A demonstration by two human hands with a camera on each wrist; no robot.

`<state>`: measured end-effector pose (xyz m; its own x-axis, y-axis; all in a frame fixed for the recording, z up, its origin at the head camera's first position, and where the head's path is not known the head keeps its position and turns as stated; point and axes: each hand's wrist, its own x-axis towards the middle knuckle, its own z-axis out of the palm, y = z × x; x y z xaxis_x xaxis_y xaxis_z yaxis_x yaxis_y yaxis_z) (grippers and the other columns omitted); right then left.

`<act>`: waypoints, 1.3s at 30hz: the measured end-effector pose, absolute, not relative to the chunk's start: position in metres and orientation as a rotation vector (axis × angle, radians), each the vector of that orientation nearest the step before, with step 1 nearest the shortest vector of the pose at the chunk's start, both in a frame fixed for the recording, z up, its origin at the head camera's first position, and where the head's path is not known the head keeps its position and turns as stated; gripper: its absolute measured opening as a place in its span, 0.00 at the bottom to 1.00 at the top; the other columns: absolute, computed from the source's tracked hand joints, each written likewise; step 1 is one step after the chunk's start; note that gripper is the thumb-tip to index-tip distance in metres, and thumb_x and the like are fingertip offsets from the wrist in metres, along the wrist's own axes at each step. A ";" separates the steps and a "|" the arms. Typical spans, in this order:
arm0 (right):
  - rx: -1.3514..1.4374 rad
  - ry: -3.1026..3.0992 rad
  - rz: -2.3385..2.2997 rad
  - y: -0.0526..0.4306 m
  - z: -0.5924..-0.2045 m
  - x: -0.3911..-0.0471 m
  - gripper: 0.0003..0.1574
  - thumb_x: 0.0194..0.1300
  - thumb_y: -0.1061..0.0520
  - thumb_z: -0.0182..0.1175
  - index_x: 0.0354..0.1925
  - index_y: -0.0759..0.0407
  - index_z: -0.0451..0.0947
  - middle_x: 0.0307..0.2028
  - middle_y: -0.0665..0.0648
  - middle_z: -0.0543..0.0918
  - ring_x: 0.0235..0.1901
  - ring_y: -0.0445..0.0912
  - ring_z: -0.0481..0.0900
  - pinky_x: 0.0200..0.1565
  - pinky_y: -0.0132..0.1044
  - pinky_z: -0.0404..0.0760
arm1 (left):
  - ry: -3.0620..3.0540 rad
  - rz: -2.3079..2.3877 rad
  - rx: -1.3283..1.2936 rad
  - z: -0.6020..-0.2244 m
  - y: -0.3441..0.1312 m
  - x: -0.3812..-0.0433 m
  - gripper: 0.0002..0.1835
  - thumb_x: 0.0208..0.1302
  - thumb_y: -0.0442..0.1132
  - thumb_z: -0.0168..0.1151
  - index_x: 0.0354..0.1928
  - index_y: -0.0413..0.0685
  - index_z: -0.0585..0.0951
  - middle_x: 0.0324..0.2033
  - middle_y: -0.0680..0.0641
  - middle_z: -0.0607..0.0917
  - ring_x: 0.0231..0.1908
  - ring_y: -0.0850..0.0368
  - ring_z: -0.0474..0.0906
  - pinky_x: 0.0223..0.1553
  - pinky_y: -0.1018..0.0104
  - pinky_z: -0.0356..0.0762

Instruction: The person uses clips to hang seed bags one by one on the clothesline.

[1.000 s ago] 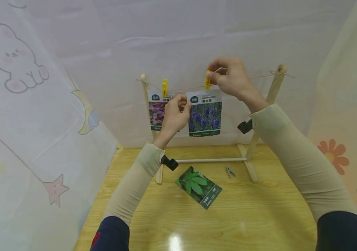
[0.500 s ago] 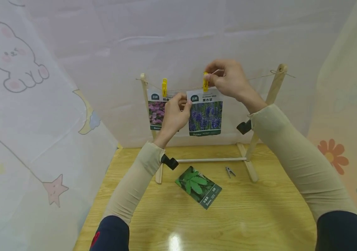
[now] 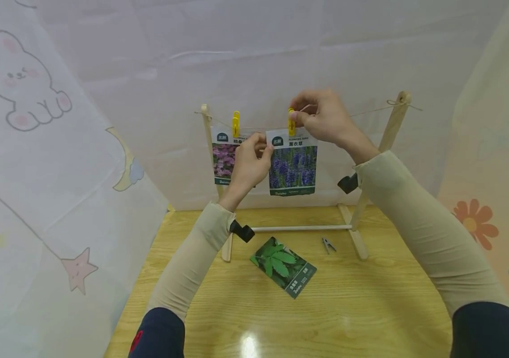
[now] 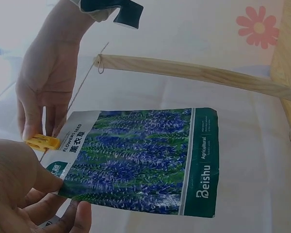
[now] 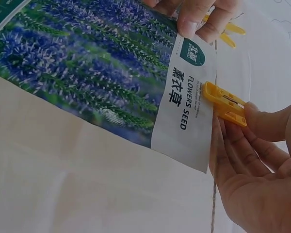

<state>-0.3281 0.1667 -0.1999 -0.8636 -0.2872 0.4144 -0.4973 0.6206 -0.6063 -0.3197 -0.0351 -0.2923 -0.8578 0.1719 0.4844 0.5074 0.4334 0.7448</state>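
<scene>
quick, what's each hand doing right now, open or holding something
Left hand: holding the purple-flower seed packet by its edge.
Right hand: holding a yellow clothespin at the packet's top edge.

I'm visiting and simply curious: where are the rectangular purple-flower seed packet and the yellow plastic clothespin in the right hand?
Rectangular purple-flower seed packet (image 4: 136, 160), left wrist view: on its flower photo.
Yellow plastic clothespin (image 5: 222, 103), right wrist view: middle of its body.

1. Head view: soft, even, slightly dim light; the fine print on the purple-flower packet (image 3: 293, 166) blurs.
2. White glare spots the near side of the counter (image 3: 348, 288); a faint shadow dulls its right side.
3. Left wrist view: upper left corner washes out.
4. Right wrist view: dim, greyish, lettering sharp.
</scene>
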 end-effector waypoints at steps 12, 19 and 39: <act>0.678 -2.587 0.971 0.169 -0.205 -0.330 0.19 0.75 0.51 0.57 0.56 0.60 0.81 0.49 0.61 0.85 0.46 0.53 0.85 0.47 0.49 0.82 | -2.342 -1.418 -0.577 -0.297 -0.036 -0.321 0.10 0.76 0.40 0.56 0.52 0.45 0.79 0.46 0.45 0.88 0.41 0.56 0.85 0.44 0.59 0.83; 0.688 -2.587 0.958 0.169 -0.206 -0.330 0.19 0.75 0.51 0.58 0.56 0.60 0.81 0.49 0.61 0.86 0.46 0.53 0.84 0.49 0.50 0.81 | -2.337 -1.395 -0.576 -0.296 -0.035 -0.322 0.10 0.76 0.40 0.56 0.52 0.44 0.79 0.44 0.45 0.89 0.38 0.58 0.84 0.43 0.60 0.81; 0.730 -2.557 0.979 0.172 -0.209 -0.325 0.25 0.72 0.48 0.60 0.60 0.61 0.78 0.50 0.59 0.85 0.46 0.50 0.83 0.51 0.46 0.81 | -2.367 -1.349 -0.561 -0.297 -0.039 -0.321 0.13 0.74 0.42 0.59 0.53 0.44 0.82 0.46 0.46 0.89 0.43 0.54 0.86 0.47 0.62 0.84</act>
<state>-0.3250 0.1716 -0.2087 -0.8233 -0.3492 0.4476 -0.5588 0.6374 -0.5305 -0.3212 -0.0390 -0.2969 -0.8573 0.1612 0.4890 0.5029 0.4658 0.7281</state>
